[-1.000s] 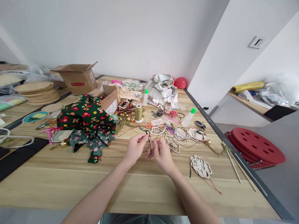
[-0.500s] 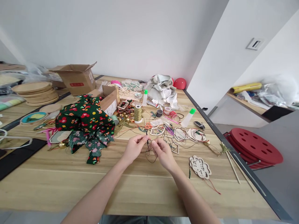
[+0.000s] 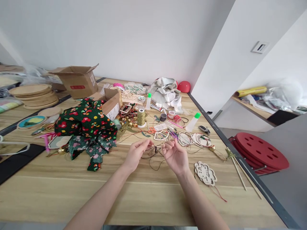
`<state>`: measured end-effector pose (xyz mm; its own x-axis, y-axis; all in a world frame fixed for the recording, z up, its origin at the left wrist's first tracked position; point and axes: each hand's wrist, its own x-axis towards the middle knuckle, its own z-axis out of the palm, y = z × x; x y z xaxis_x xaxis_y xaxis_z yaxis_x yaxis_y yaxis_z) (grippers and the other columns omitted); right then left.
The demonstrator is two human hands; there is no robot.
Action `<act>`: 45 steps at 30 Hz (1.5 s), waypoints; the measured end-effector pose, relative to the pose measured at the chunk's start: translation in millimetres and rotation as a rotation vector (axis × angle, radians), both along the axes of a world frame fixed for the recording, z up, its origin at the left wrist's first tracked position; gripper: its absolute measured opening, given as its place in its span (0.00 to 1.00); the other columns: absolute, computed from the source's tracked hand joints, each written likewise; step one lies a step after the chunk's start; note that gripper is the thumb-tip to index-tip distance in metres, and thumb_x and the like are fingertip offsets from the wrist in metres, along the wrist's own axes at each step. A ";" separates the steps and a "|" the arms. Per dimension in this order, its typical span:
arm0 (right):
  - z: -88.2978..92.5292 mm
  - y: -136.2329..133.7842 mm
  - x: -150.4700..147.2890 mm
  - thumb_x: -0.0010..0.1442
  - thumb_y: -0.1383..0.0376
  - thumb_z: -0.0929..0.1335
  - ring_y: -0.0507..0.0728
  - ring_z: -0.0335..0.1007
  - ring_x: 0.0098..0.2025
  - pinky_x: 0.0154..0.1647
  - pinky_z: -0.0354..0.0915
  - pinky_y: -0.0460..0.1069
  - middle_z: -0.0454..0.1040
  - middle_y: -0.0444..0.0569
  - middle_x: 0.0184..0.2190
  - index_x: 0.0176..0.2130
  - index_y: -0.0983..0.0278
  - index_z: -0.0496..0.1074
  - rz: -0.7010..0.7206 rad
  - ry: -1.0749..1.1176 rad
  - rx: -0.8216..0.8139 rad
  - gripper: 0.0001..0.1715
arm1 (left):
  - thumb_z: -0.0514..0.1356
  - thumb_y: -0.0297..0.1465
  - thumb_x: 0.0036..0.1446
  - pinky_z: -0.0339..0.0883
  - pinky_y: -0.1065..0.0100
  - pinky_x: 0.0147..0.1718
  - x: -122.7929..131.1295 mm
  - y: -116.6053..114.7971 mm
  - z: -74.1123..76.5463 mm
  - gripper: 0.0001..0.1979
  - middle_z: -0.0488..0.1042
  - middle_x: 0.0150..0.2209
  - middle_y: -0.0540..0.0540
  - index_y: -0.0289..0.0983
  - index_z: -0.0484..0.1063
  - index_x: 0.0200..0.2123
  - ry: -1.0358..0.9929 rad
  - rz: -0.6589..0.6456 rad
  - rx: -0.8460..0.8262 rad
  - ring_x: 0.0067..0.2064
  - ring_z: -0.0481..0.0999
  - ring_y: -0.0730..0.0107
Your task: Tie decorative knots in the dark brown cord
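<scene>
My left hand (image 3: 135, 156) is closed in a pinch on one part of a thin dark cord (image 3: 153, 167). Across from it, my right hand (image 3: 177, 157), turned palm up with curled fingers, grips another part of the cord. A small black bundle (image 3: 155, 149) sits on the cord between the two hands; whether it is a knot or a bead I cannot tell. Loose loops of cord hang or lie below. Just beyond the hands are a fan-shaped wooden cutout (image 3: 161, 135), orange-handled scissors (image 3: 152, 130) and purple-handled scissors (image 3: 173, 134).
Patterned dark green fabric (image 3: 86, 123) lies left, by an open cardboard box (image 3: 79, 81). A gold thread spool (image 3: 141, 118), green-capped bottles (image 3: 193, 122) and scalloped wooden tags (image 3: 205, 173) are spread around. Thin sticks (image 3: 240, 172) lie near the right table edge.
My hands have moved apart, drawing the cord out sideways with the black bundle between them. My right hand has shifted right and rolled palm up.
</scene>
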<state>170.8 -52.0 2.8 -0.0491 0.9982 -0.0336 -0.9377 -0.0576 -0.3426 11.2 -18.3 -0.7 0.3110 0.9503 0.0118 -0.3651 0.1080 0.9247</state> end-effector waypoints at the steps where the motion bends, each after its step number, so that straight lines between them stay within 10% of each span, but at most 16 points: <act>1: -0.6 -0.2 -1.0 0.57 0.68 0.70 0.47 0.60 0.22 0.35 0.67 0.45 0.61 0.38 0.20 0.25 0.63 0.67 0.014 0.018 0.003 0.10 | 0.63 0.38 0.51 0.63 0.67 0.41 -1.1 -0.4 2.4 0.12 0.73 0.31 0.46 0.33 0.73 0.28 -0.132 -0.038 -0.049 0.40 0.71 0.64; 7: -4.8 -0.5 -5.1 0.58 0.67 0.68 0.47 0.40 0.17 0.18 0.53 0.41 0.43 0.36 0.16 0.24 0.65 0.64 0.062 -0.088 0.019 0.13 | 0.62 0.32 0.53 0.54 0.74 0.20 -3.0 -3.3 9.1 0.15 0.52 0.14 0.56 0.34 0.64 0.19 -0.498 -0.152 -0.212 0.17 0.54 0.81; 25: -5.3 3.6 3.4 0.53 0.63 0.70 0.50 0.33 0.18 0.18 0.45 0.46 0.39 0.36 0.16 0.21 0.62 0.60 -0.024 -0.470 0.088 0.16 | 0.58 0.41 0.55 0.46 0.71 0.20 -5.3 -0.1 6.6 0.18 0.51 0.16 0.57 0.36 0.60 0.22 0.010 -0.028 0.136 0.19 0.52 0.79; 31: -3.9 2.6 2.6 0.54 0.63 0.69 0.50 0.32 0.19 0.19 0.46 0.46 0.40 0.36 0.17 0.22 0.62 0.61 -0.048 -0.434 0.108 0.15 | 0.58 0.40 0.55 0.53 0.73 0.24 -0.6 -5.0 5.6 0.12 0.65 0.26 0.53 0.38 0.63 0.31 0.409 0.005 0.314 0.24 0.62 0.76; 36: -3.2 0.9 0.3 0.56 0.61 0.69 0.50 0.35 0.18 0.20 0.48 0.46 0.42 0.37 0.17 0.22 0.62 0.61 -0.037 -0.480 0.123 0.16 | 0.52 0.40 0.59 0.53 0.70 0.26 1.6 -11.4 5.3 0.18 0.66 0.20 0.51 0.37 0.65 0.20 0.775 -0.088 0.527 0.24 0.64 0.71; 45: -0.6 -0.6 2.8 0.55 0.60 0.69 0.50 0.40 0.18 0.22 0.53 0.47 0.45 0.37 0.17 0.22 0.61 0.62 -0.109 -0.538 0.121 0.15 | 0.57 0.42 0.54 0.56 0.72 0.24 0.7 0.0 -2.7 0.18 0.67 0.19 0.50 0.34 0.71 0.21 0.514 -0.145 0.238 0.23 0.63 0.73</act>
<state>173.6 -52.7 2.2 0.0474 0.9949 0.0896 -0.6273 0.0994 -0.7724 11.9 -18.3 -3.5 0.4602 0.8873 0.0324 0.1402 -0.1086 0.9841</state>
